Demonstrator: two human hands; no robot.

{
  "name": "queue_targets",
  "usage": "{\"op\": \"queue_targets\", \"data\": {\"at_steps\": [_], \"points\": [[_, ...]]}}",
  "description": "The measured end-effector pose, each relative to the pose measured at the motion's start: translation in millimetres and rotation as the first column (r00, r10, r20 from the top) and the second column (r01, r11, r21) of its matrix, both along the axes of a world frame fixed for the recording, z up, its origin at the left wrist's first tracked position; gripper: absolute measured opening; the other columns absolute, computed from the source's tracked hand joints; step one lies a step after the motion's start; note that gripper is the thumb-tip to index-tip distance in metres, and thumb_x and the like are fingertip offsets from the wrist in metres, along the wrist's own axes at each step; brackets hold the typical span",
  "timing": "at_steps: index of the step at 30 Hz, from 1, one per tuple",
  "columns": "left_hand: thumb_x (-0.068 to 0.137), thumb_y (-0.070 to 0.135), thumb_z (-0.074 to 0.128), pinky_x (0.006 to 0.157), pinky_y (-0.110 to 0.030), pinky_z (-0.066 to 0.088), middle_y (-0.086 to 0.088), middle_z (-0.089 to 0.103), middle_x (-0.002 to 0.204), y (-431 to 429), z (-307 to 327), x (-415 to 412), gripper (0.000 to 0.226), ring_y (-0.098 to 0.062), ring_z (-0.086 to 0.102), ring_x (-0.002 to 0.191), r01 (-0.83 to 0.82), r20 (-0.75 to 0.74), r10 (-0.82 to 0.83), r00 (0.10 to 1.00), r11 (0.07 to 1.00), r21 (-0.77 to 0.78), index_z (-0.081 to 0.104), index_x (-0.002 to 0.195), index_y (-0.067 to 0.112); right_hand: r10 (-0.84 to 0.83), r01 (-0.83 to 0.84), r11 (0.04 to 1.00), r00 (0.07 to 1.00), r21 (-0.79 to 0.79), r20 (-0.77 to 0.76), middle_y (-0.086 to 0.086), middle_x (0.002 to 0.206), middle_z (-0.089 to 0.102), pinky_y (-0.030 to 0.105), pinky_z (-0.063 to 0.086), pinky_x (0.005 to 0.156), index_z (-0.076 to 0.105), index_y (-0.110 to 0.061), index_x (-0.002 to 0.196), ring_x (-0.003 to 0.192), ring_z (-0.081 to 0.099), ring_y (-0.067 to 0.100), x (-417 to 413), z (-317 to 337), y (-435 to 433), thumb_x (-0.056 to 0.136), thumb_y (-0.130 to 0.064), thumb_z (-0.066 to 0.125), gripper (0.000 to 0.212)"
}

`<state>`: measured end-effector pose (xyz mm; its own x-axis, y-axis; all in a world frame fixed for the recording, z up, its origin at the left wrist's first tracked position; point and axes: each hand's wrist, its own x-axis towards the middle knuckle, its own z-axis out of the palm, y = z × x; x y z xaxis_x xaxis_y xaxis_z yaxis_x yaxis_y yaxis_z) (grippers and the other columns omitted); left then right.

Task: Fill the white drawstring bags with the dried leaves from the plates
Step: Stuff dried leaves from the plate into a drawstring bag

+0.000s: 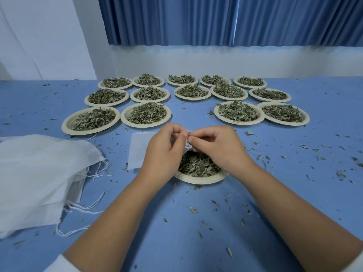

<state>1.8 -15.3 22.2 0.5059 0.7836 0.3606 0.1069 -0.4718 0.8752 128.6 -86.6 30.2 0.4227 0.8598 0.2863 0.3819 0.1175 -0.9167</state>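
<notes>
Head camera view, looking down at a blue surface (176, 222) where a person works with both bare hands. The left hand (165, 146) and right hand (218, 148) meet fingertip to fingertip, each with fingers curled and pinching the gathered edge of a small white drawstring bag (187, 147). The bag is bunched between the two hands and mostly hidden by them; whether it holds any leaves cannot be seen. Directly under the hands sits a pale plate (200, 180) heaped with dried leaves (198, 166), its far half covered by the wrists. Just left of the left hand a flat white bag (138, 148) lies on the surface, partly tucked behind that hand. Further left is a heap of white bags (39, 173) with loose strings trailing toward the person. Beyond the hands, fourteen full plates (146, 114) stand in three rows, with a gap in the middle of the nearest row. Leaf crumbs (193, 210) are scattered across the surface. A blue curtain (216, 20) hangs behind.
</notes>
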Motion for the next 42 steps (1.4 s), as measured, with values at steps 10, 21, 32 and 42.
{"op": "queue_targets", "data": {"at_steps": [10, 21, 32, 42], "points": [[0.099, 0.021, 0.054, 0.071, -0.025, 0.051, 0.008, 0.064, 0.072, -5.4, 1.3, -0.9, 0.01, -0.01, 0.063, 0.072, 0.1, 0.003, -0.1, 0.995, 0.995, 0.013, 0.059, 0.091, 0.022, -0.083, 0.09, 0.996, 0.952, -0.011, 0.294, -0.007, 0.074, 0.059, 0.012, 0.038, 0.062, 0.072, -0.034, 0.065, 0.065, 0.053, 0.0, 0.0, -4.3, 2.1, 0.081, -0.013, 0.075, 0.026], [0.098, 0.019, 0.054, 0.085, -0.043, 0.051, 0.008, 0.063, 0.079, -3.2, 2.7, 0.3, 0.007, -0.026, 0.064, 0.086, 0.1, 0.078, -0.097, 0.992, 0.994, -0.04, 0.059, 0.093, 0.02, 0.053, -0.046, 0.992, 0.997, -0.118, 0.058, -0.012, 0.047, 0.043, 0.025, 0.031, 0.047, 0.054, -0.023, 0.09, 0.04, 0.037, 0.006, -0.7, -2.8, 2.9, 0.085, -0.025, 0.045, 0.011], [0.1, 0.024, 0.051, 0.049, -0.009, 0.038, 0.012, 0.056, 0.075, 15.6, -5.3, -2.1, 0.013, 0.008, 0.049, 0.051, -0.154, 0.047, 0.153, 0.987, 0.988, 0.008, 0.054, 0.087, 0.028, -0.131, 0.163, 0.983, 0.945, -0.083, 0.301, -0.019, 0.081, 0.067, 0.017, 0.042, 0.053, 0.063, -0.03, 0.083, 0.047, 0.046, 0.003, 17.6, -4.2, 2.2, 0.088, -0.014, 0.063, 0.017], [0.1, 0.026, 0.05, 0.048, -0.01, 0.039, 0.012, 0.058, 0.078, 17.4, -5.1, -3.3, 0.013, 0.006, 0.051, 0.052, -0.185, 0.058, 0.186, 0.981, 0.983, -0.013, 0.054, 0.088, 0.027, 0.084, 0.189, 0.938, 0.69, -0.292, 0.719, -0.005, 0.121, 0.062, 0.038, 0.04, 0.1, 0.062, -0.03, 0.126, 0.117, 0.046, 0.021, 8.7, -18.4, 6.1, 0.087, -0.043, 0.067, 0.041]]}}
